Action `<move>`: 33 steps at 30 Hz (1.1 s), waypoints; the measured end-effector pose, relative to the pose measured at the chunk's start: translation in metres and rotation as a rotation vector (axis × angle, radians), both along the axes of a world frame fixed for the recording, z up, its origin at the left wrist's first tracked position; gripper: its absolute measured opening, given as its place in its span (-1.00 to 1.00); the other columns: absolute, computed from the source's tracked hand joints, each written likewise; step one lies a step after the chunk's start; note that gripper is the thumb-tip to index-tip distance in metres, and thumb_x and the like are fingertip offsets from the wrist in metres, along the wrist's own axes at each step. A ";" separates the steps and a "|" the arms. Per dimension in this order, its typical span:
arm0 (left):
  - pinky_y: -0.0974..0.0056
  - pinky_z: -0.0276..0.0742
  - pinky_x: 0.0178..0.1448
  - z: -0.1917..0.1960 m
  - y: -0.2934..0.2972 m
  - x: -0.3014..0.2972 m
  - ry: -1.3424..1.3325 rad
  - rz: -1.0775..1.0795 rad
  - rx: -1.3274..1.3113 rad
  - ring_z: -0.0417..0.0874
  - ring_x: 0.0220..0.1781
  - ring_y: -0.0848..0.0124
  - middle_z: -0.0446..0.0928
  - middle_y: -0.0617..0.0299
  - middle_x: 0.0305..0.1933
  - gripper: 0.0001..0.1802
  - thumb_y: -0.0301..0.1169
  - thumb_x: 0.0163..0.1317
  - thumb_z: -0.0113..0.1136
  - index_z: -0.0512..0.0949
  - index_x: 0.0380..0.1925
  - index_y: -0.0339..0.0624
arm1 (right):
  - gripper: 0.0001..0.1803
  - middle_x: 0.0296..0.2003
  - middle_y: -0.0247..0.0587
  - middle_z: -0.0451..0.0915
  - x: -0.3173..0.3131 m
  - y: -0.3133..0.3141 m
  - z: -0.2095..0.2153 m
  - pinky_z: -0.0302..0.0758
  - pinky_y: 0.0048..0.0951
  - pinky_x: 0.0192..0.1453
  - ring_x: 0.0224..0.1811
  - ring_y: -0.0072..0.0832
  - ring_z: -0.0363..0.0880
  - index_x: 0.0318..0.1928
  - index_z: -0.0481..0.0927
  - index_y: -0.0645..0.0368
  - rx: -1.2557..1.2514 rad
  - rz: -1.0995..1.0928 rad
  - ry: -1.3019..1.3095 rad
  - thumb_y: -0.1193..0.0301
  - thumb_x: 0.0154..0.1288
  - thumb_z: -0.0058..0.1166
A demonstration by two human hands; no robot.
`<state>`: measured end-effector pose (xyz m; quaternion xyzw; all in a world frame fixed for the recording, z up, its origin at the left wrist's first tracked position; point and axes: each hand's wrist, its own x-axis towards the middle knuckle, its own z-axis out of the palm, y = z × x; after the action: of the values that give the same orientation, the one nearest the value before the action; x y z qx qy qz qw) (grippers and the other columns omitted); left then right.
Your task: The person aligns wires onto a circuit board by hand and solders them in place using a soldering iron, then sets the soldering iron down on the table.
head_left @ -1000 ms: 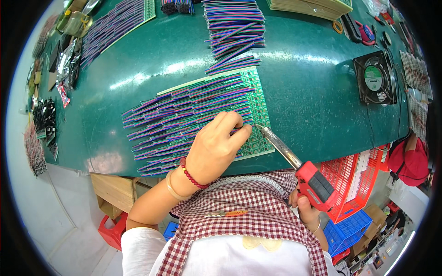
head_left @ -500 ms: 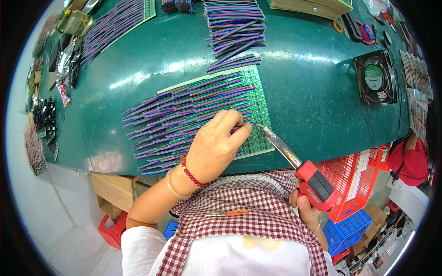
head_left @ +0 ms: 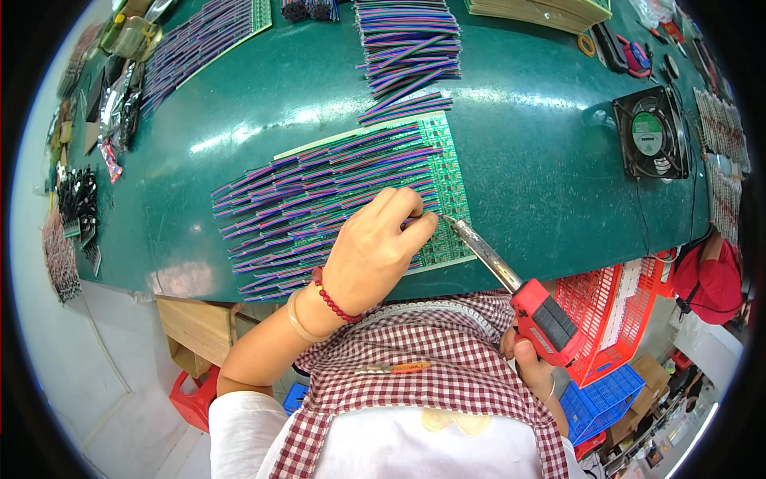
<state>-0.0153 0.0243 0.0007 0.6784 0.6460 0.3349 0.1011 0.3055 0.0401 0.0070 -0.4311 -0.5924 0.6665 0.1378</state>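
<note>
A green circuit board panel (head_left: 451, 184) lies on the table, with rows of multicoloured wires (head_left: 311, 188) reaching left from it. My left hand (head_left: 379, 243) rests over the lower rows, thumb and forefinger pinched on a wire at the edge of the bare board strip; the fingers hide most of that wire. My right hand (head_left: 533, 371) grips a soldering iron (head_left: 546, 319) with a red and black handle. Its metal barrel points up and left, and the tip is at the board just beside my left fingertips. Whether the tip touches the board I cannot tell.
Behind the panel lies a pile of loose wires (head_left: 407, 48). A second wired panel (head_left: 207, 44) is at the far left. A black fan (head_left: 650, 134) stands on the right. Red crate (head_left: 590, 311) and blue crate (head_left: 602, 399) sit below the table's right edge.
Almost nothing differs. The panel and its wires have shifted very slightly; both hands and the soldering iron keep nearly the same place.
</note>
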 end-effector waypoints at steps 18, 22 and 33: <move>0.23 0.54 -0.29 0.000 -0.002 0.003 0.033 0.006 0.006 0.56 -0.29 0.25 0.46 0.15 -0.30 -0.66 -0.68 -0.16 0.23 0.60 -0.27 -0.24 | -0.72 -0.51 -0.29 0.47 -0.023 0.004 0.018 0.36 -0.47 -0.38 -0.47 -0.54 0.41 -0.33 0.51 0.26 -0.052 -0.187 0.157 0.26 0.34 0.13; 0.22 0.53 -0.28 0.001 -0.002 0.004 0.068 0.012 0.003 0.56 -0.29 0.25 0.45 0.16 -0.30 -0.68 -0.66 -0.13 0.24 0.60 -0.28 -0.23 | -0.69 -0.53 -0.30 0.44 -0.025 0.006 0.018 0.39 -0.47 -0.39 -0.49 -0.53 0.40 -0.22 0.50 0.28 -0.062 -0.209 0.217 0.24 0.35 0.12; 0.11 0.46 -0.12 0.005 0.052 -0.020 0.280 0.302 -0.103 0.51 -0.21 0.16 0.46 0.15 -0.33 -0.89 -0.52 0.07 0.26 0.52 -0.40 -0.18 | -0.41 -0.60 -0.31 0.34 -0.031 0.016 0.017 0.33 -0.50 -0.55 -0.65 -0.58 0.29 0.14 0.32 0.35 0.105 -0.270 0.247 0.06 0.42 0.02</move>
<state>-0.0357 0.0762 0.0058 0.6075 0.7645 0.2152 -0.0064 0.2744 0.0562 0.0244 -0.4140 -0.5416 0.6579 0.3199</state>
